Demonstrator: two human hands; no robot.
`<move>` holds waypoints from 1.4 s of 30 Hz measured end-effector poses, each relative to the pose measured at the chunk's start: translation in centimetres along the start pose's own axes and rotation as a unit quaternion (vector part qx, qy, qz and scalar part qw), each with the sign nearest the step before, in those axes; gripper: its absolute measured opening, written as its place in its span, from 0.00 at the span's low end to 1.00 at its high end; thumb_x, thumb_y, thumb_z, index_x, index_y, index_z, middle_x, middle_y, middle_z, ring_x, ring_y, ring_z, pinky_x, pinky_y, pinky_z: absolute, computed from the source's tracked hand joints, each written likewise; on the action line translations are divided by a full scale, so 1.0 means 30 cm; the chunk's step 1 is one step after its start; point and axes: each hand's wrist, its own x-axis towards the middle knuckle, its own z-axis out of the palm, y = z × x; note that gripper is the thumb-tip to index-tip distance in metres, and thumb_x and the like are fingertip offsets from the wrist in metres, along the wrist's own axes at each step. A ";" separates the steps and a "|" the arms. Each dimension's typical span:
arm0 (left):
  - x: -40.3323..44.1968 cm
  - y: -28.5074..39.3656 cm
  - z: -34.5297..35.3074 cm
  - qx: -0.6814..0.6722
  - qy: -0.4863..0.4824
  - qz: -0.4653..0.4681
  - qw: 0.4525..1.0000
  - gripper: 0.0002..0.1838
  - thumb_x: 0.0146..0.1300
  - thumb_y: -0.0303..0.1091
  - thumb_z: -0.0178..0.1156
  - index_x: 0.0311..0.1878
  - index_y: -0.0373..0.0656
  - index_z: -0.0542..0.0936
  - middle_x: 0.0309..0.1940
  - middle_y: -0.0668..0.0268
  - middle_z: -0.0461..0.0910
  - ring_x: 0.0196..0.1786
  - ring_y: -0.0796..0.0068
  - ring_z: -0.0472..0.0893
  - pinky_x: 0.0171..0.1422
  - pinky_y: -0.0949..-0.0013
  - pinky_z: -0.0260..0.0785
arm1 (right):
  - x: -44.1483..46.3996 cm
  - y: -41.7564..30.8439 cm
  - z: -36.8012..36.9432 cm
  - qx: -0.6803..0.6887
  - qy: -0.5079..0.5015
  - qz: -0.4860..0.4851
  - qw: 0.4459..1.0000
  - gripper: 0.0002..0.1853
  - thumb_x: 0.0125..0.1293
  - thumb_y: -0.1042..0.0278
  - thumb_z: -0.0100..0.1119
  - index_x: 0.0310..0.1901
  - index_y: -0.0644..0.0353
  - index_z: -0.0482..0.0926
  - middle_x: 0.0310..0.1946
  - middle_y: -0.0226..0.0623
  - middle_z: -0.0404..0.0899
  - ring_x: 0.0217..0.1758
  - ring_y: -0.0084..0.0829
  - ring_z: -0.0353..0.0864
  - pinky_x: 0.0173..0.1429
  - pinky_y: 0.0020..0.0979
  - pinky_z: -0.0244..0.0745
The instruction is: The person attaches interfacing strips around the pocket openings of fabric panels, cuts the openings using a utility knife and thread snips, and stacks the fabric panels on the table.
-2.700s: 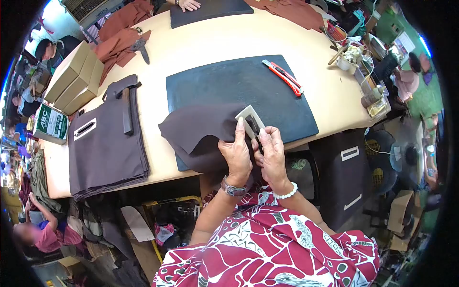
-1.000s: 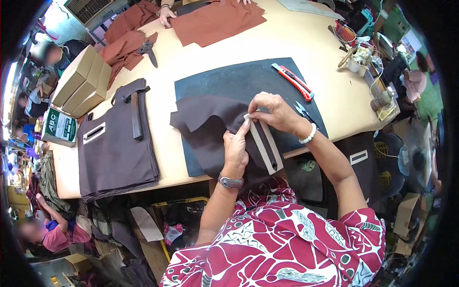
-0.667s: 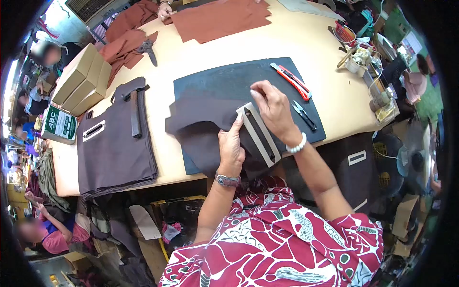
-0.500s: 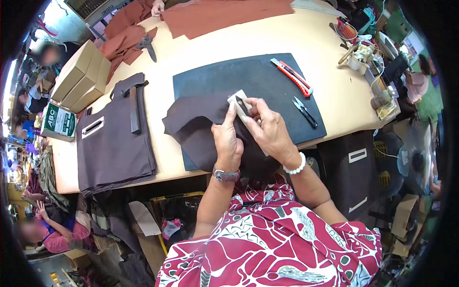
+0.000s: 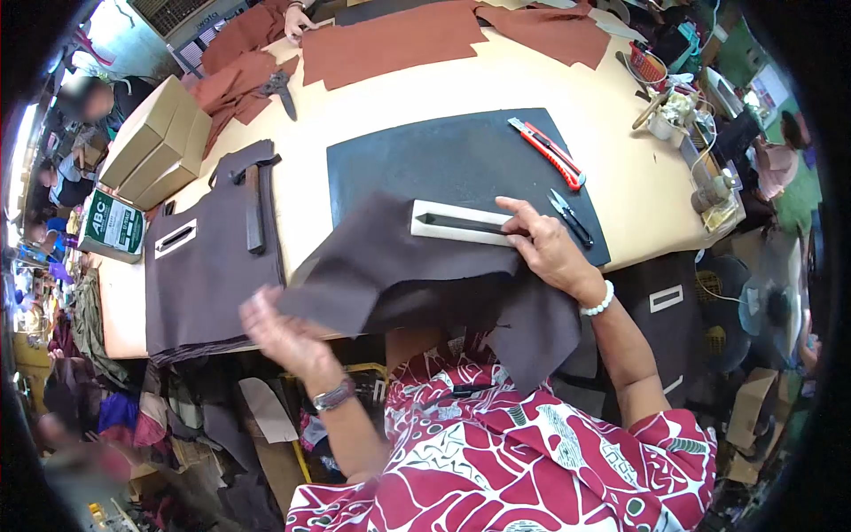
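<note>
A dark brown fabric piece (image 5: 363, 257) hangs over the front of the dark cutting mat (image 5: 381, 160). On it lies a pale rectangular frame (image 5: 434, 231) around a long narrow slot. My right hand (image 5: 551, 250) pinches the piece at the right end of that frame, thumb and fingers closed. My left hand (image 5: 288, 337), blurred by motion, is off to the left near the piece's left edge, fingers stretched out and seemingly holding nothing. On the mat's right side lie a red box cutter (image 5: 554, 155) and small black-handled thread snips (image 5: 572, 218).
At left, a stack of brown pieces (image 5: 208, 301) bears a hammer (image 5: 254, 208). Beyond stand cardboard boxes (image 5: 155, 146) and a green-white ABC box (image 5: 111, 223). Rust-coloured sheets (image 5: 390, 44) and another person's hand (image 5: 298, 24) are at the far edge. Tools crowd the right end.
My left hand has let go of the frame area and swung left and down. The brown piece is turned and spread out, so its framed slot now faces up; my right hand moved right.
</note>
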 end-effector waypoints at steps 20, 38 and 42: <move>-0.054 -0.189 0.470 0.367 -0.701 0.213 0.574 0.08 0.54 0.32 0.64 0.36 0.39 0.83 0.28 0.60 0.79 0.32 0.62 0.79 0.38 0.63 0.69 | -0.019 0.080 0.080 -0.093 0.059 -0.185 0.977 0.25 0.55 0.78 0.61 0.57 0.60 0.72 0.34 0.40 0.82 0.40 0.38 0.82 0.45 0.34 0.77; -0.024 -0.205 0.364 0.341 -0.633 0.351 0.600 0.07 0.55 0.34 0.64 0.37 0.48 0.85 0.28 0.68 0.76 0.34 0.68 0.74 0.41 0.66 0.64 | -0.007 0.071 0.076 -0.196 0.058 -0.016 0.979 0.21 0.57 0.64 0.62 0.52 0.59 0.74 0.41 0.39 0.75 0.46 0.37 0.75 0.48 0.35 0.71; -0.024 -0.212 0.360 0.340 -0.633 0.351 0.600 0.07 0.55 0.34 0.63 0.37 0.48 0.85 0.29 0.68 0.76 0.34 0.68 0.74 0.42 0.66 0.64 | -0.001 0.069 0.103 -0.256 0.077 -0.054 0.962 0.26 0.58 0.56 0.61 0.58 0.55 0.71 0.53 0.41 0.69 0.60 0.43 0.66 0.61 0.43 0.63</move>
